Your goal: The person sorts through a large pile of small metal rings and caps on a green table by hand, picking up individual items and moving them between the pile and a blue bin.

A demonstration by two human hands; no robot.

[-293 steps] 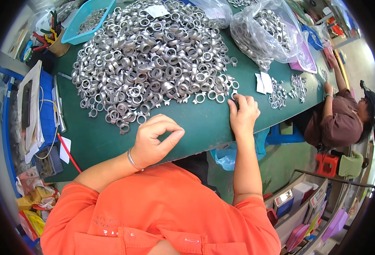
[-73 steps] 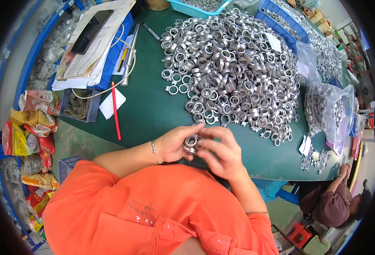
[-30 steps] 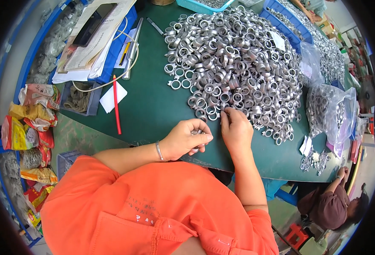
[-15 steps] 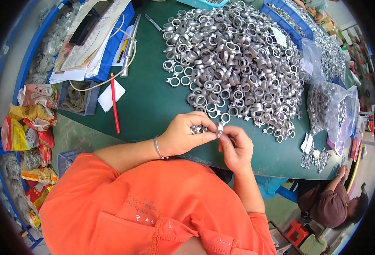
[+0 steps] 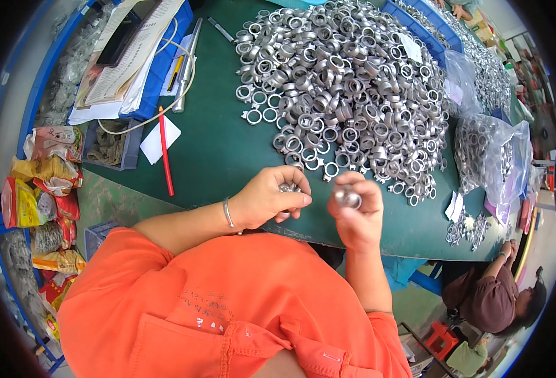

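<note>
My left hand (image 5: pixel 270 200) is closed around small grey metal ring pieces (image 5: pixel 286 188), mostly hidden by its curled fingers. To its right, and apart from it, my right hand (image 5: pixel 363 217) grips a shiny rounded metal piece (image 5: pixel 348 199) between thumb and fingers; motion blurs it, so its exact kind cannot be made out. Both hands are above the near edge of the green table (image 5: pixel 221 151). Just beyond them spreads a large heap of grey metal rings (image 5: pixel 347 88) with small lugs. One loose ring (image 5: pixel 331 170) lies at the heap's near edge, between the hands.
A red pencil (image 5: pixel 166 154) rests across white paper on the left, by a blue bin (image 5: pixel 152 94) topped with papers and a phone. Clear bags of rings (image 5: pixel 479 157) stand at right. Another person (image 5: pixel 489 296) sits at the far right.
My hands, together at a small metal piece before, have come apart. The right hand moved slightly right and now shows a shiny rounded piece; the left drew slightly left.
</note>
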